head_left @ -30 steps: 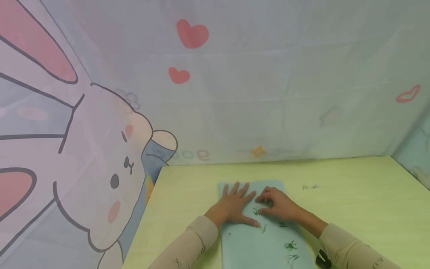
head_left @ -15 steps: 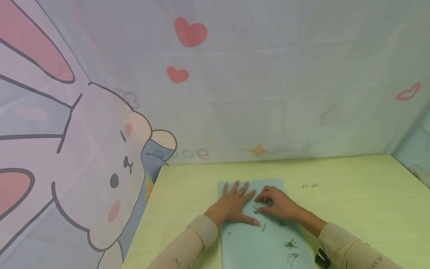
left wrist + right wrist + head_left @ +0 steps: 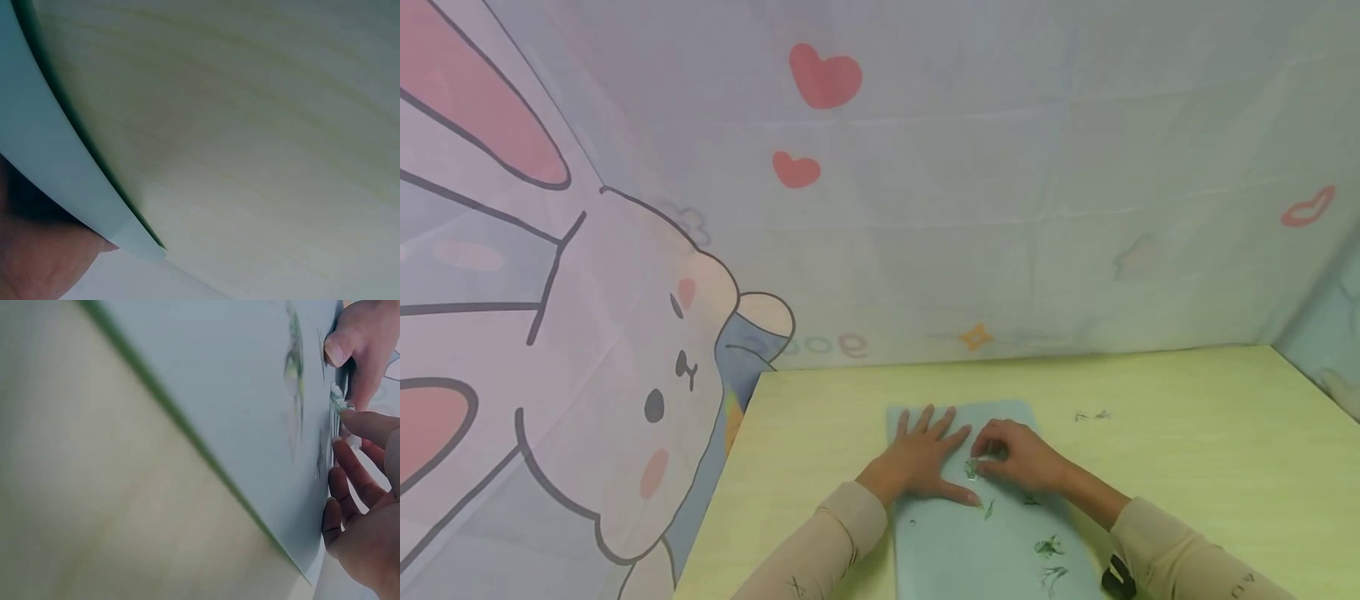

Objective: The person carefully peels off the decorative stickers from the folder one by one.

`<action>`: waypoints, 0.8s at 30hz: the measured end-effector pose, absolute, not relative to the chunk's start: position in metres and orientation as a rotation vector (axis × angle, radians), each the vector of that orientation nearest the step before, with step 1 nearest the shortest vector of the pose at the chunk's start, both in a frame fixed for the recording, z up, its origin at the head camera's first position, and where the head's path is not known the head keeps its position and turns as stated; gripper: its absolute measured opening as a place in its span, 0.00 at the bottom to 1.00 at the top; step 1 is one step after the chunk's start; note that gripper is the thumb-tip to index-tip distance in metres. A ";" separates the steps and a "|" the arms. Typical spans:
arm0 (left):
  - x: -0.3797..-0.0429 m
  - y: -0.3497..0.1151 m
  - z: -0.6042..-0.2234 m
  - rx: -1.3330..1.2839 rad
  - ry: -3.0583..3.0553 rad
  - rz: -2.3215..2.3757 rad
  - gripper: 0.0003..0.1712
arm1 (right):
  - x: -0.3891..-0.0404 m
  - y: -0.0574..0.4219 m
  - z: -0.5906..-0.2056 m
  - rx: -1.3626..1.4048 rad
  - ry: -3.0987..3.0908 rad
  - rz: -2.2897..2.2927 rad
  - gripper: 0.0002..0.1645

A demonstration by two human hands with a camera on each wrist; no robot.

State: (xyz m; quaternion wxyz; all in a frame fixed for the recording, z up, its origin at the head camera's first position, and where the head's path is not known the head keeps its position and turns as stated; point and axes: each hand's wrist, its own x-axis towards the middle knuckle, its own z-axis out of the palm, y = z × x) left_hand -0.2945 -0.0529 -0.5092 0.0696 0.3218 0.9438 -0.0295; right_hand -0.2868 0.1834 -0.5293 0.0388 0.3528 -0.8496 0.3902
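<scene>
A flat, light blue board (image 3: 970,554) lies on the table, with several small green plant stickers on it. My left hand (image 3: 921,460) rests flat on its far part, fingers spread and thumb reaching toward a thin green sticker (image 3: 988,509). Beside it, my right hand (image 3: 1024,458) pinches a small green-and-white sticker (image 3: 340,400) between thumb and forefinger, close over the board. The other fingers of that hand are bent near the surface in the right wrist view. A leafy green sticker (image 3: 1048,547) and a thin-stemmed one (image 3: 1053,577) are on the nearer right part.
The pale yellow table (image 3: 1210,467) reaches back to a printed cloth (image 3: 925,250) with hearts and a rabbit. Right of the board lies a small clear piece with dark marks (image 3: 1093,415). A black object (image 3: 1118,577) shows by my right sleeve. A tiny round dot (image 3: 912,522) sits on the board.
My right hand has shifted slightly downward, and the sticker at its fingertips now looks more tilted, with a pale edge showing. My left hand has stayed in place.
</scene>
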 end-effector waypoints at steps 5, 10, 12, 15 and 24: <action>-0.293 -0.053 -0.507 0.964 2.837 -0.080 0.67 | -0.286 0.184 -0.526 1.064 -2.660 1.297 0.07; -0.292 -0.053 -0.506 0.967 2.839 -0.068 0.66 | -0.284 0.185 -0.525 1.034 -2.706 1.356 0.08; -0.292 -0.053 -0.506 0.967 2.839 -0.067 0.66 | -0.284 0.186 -0.525 1.021 -2.712 1.355 0.07; -0.292 -0.053 -0.506 0.964 2.840 -0.069 0.66 | -0.285 0.188 -0.526 0.998 -2.713 1.343 0.07; -0.294 -0.053 -0.510 0.959 2.843 -0.085 0.67 | -0.287 0.192 -0.525 0.954 -2.737 1.314 0.11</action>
